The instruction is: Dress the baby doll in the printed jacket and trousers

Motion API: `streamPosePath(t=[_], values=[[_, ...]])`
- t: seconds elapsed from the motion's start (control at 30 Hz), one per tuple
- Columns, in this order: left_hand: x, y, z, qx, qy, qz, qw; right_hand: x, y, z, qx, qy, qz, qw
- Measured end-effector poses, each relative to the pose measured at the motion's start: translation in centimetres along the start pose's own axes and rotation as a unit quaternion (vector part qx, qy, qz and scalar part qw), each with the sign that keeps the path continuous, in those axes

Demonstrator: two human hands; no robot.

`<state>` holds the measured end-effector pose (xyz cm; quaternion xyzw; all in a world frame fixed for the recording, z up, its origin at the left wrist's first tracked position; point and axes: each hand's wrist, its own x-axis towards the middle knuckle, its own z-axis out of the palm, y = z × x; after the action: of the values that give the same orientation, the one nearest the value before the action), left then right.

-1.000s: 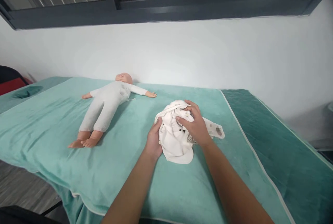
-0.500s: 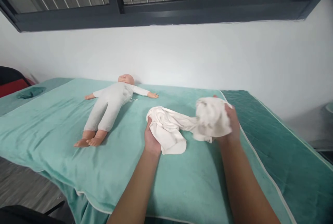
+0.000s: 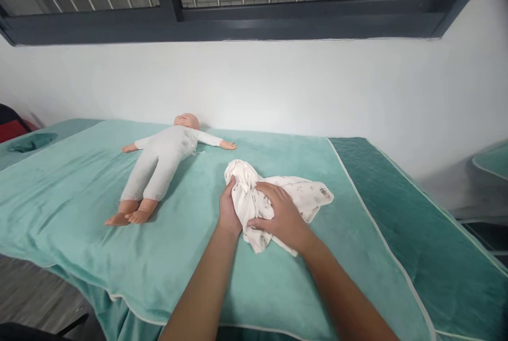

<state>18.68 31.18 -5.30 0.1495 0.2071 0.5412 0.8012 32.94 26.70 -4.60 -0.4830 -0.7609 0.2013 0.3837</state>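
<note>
A crumpled white baby garment (image 3: 305,193) with a small print is bunched between my two hands, over the green bed cover. My left hand (image 3: 230,208) grips its left end, thumb on top. My right hand (image 3: 283,219) lies over the middle with its fingers curled into the folds, and a printed flap sticks out beyond it to the right. What the fingers hold underneath is hidden. To the left, a baby doll (image 3: 162,153) with a white cloth body lies on its back, arms spread, apart from both hands.
The light green cover (image 3: 99,246) spreads over the bed, with a darker green strip (image 3: 397,209) at the right. A white wall (image 3: 278,84) and a dark window frame (image 3: 238,26) stand behind. A red and black item (image 3: 11,128) sits at far left.
My right hand has moved left and down to my left hand, bringing the stretched garment together into one bunch. A printed flap now spreads out to the right. The doll has stayed put.
</note>
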Motion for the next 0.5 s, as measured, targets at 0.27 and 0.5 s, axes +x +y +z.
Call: streamPosePath(t=[0.27,0.5], values=[[0.4,0.3,-0.3,-0.025,0.018,-0.008,1.0,-3.7,-0.9,0.6,0.007,0.113,0.043,0.993],[0.5,0.5,-0.4,-0.029,0.019,0.01,0.999,-7.6,0.4,-6.8,0.15,0.311,0.178,0.922]])
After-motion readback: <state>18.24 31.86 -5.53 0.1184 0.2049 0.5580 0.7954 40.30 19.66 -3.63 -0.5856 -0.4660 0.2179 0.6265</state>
